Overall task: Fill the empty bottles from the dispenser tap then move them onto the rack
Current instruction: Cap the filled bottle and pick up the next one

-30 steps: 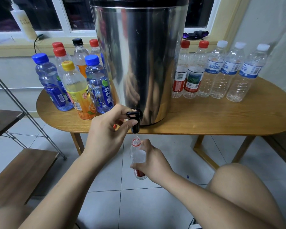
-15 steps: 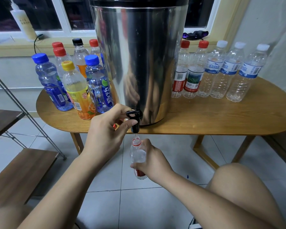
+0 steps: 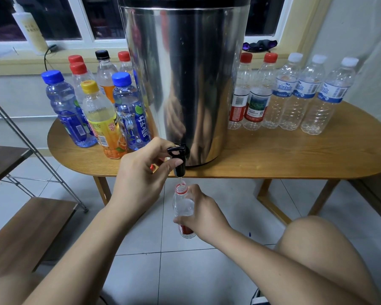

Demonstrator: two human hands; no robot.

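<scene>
Wooden table (image 3: pixel 273 155) ahead; at its edge my left hand (image 3: pixel 139 175) pinches the tap (image 3: pixel 179 159), and my right hand (image 3: pixel 205 214) grips the bottle (image 3: pixel 183 205) just beneath. I should hold its mouth centred and upright.

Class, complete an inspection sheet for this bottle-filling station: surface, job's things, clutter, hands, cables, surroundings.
Surface: oval wooden table bearing the dispenser and bottles.
Job's things: steel dispenser at the table's front edge; uncapped bottle under the tap; five capped clear bottles to its right; coloured bottles to its left; rack at far left.
Clutter: pump bottle and dark item on the windowsill.
Hands: left hand grips the tap; right hand holds the bottle.
Cables: black cable on the windowsill.
Surroundings: tiled floor, window behind, a knee at lower right.
</scene>
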